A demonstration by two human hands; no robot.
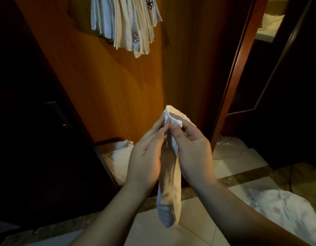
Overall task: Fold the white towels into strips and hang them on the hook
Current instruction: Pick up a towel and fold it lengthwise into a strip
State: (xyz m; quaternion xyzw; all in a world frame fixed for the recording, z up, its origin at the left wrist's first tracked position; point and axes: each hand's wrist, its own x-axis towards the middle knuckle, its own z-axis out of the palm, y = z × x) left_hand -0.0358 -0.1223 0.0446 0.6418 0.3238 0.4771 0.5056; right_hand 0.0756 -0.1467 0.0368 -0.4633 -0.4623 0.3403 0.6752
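Note:
A white towel (pixel 169 196), folded into a narrow strip, hangs down between my two hands in the middle of the view. My left hand (pixel 146 155) pinches its upper part from the left, fingers curled near the top. From the right, my right hand (pixel 192 150) grips the same upper end, thumb and fingers closed on the cloth. Several folded white towels (pixel 127 23) hang in a bunch on the wooden panel at the top; the hook itself is hidden behind them.
The orange wooden panel (pixel 104 86) stands straight ahead, with a dark doorway to the left. White cloth (pixel 120 155) lies on the floor at its foot. More white fabric (pixel 285 208) lies on the tiled floor at the lower right. A wooden door frame (pixel 237 73) rises on the right.

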